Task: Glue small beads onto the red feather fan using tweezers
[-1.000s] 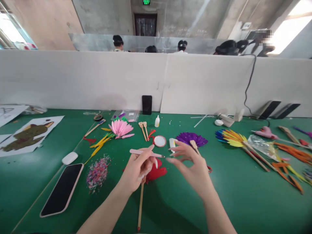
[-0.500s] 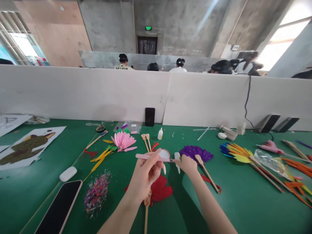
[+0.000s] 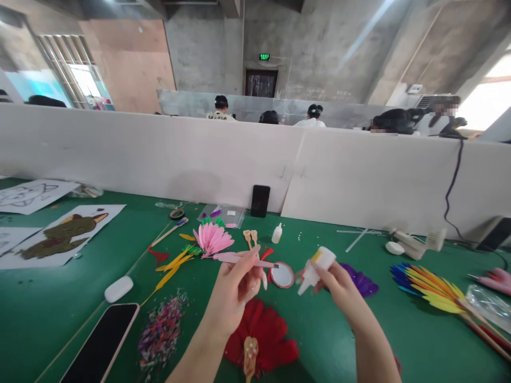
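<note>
My left hand [image 3: 235, 284] is closed around pink tweezers [image 3: 227, 258], whose tips point right, near a round white dish [image 3: 282, 275] with a reddish rim. In my right hand [image 3: 337, 276] is a white glue bottle [image 3: 324, 258], tilted with its nozzle down to the left, above the table. Below and between my hands lies a red feather fan [image 3: 275, 340]. Small white beads dot its wooden handle head [image 3: 250, 348]. Partly hidden behind my right hand is a purple feather fan [image 3: 361, 279].
Left of my hands are a pink feather fan [image 3: 213, 239], a pile of coloured bits [image 3: 163, 330] and a phone [image 3: 101, 343]. A small upright bottle [image 3: 277, 233] stands behind the dish. At right lies a multicoloured feather fan [image 3: 433, 290]. A white partition [image 3: 199, 159] borders the back.
My right hand has taken up the white glue bottle from the table and moved right, away from the tweezer tips. My left hand keeps the tweezers. The view has shifted left.
</note>
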